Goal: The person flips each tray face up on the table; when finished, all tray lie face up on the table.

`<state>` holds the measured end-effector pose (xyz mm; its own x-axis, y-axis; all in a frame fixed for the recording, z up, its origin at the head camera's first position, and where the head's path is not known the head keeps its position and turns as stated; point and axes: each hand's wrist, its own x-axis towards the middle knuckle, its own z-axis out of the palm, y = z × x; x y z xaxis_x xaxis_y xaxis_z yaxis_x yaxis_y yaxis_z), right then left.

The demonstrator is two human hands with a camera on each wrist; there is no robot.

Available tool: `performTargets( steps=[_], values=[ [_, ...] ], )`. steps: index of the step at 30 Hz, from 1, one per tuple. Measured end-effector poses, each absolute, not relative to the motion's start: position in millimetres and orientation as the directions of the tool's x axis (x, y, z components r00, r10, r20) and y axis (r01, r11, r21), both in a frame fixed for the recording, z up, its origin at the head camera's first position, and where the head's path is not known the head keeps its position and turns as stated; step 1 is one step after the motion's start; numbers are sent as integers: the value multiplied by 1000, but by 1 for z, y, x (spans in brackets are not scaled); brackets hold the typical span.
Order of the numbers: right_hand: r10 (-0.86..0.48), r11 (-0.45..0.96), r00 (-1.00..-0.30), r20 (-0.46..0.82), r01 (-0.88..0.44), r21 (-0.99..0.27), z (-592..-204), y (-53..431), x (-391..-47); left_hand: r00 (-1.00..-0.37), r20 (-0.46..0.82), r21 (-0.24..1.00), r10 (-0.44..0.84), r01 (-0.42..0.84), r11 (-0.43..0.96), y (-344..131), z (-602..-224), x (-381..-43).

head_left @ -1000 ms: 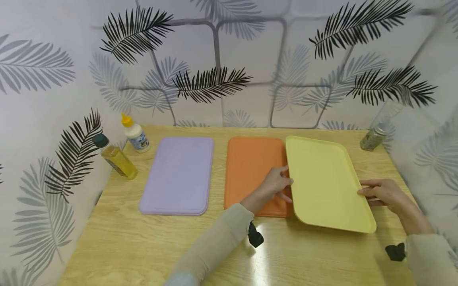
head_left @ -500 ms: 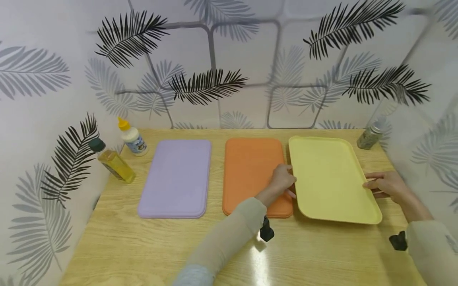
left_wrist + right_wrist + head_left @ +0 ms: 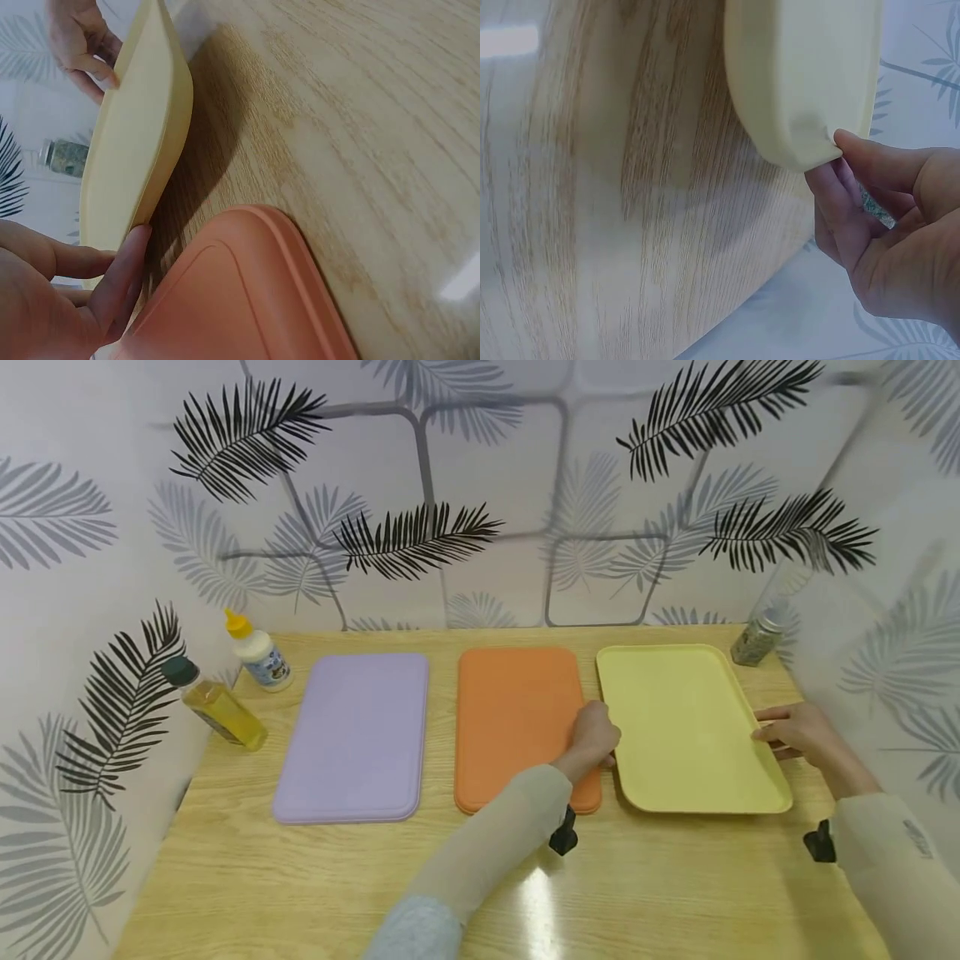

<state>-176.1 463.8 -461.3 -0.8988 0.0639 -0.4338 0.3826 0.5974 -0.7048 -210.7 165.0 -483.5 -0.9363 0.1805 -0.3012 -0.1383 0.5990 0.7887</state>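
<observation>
Both hands hold a yellow rectangular tray [image 3: 690,727] at the right of the table. My left hand [image 3: 595,735] grips its left side, passing over the right edge of an orange flat tray-like board [image 3: 513,718]. On the tray's right side, my right hand [image 3: 798,732] pinches the rim; the right wrist view shows the thumb [image 3: 870,154] on top and fingers underneath. A shadow lies below the yellow tray [image 3: 135,135] in the left wrist view, where it appears slightly raised from the wood. Some left fingertips are hidden behind the tray's edge.
A purple flat tray-like board [image 3: 356,735] lies left of the orange one. At the far left stand a yellow-capped white bottle [image 3: 258,653] and a green-capped bottle of yellow liquid [image 3: 225,714]. A small jar [image 3: 757,639] stands at the back right, near the patterned wall.
The yellow tray has turned straighter and come down beside the orange board, no longer overlapping it. Both hands have kept hold of it. The head view has shifted slightly right.
</observation>
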Motion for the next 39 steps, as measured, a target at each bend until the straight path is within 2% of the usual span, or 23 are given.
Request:
performTargets(
  steps=[6, 12, 19, 29, 36, 39],
  values=[
    [70, 617, -898, -435, 382, -688, -463, 466, -180, -940, -291, 718, 180, -90, 690, 173, -483, -214],
    [92, 657, -921, -379, 343, -672, -469, 463, -181, -957, -220, 623, 188, 11, 782, 179, -484, -214],
    [113, 691, -928, -356, 331, -642, -477, 466, -184, -962, -219, 608, 163, -4, 794, 184, -485, -213],
    [93, 708, -923, -373, 325, -627, -486, 470, -183, -969, -153, 552, 196, 81, 830, 184, -486, -211],
    [114, 738, -923, -367, 326, -591, -477, 461, -188, -959, -178, 585, 222, 79, 807, 182, -489, -219],
    [114, 766, -921, -371, 320, -558, -473, 457, -191, -956, -173, 651, 239, 71, 756, 177, -494, -222]
  ],
)
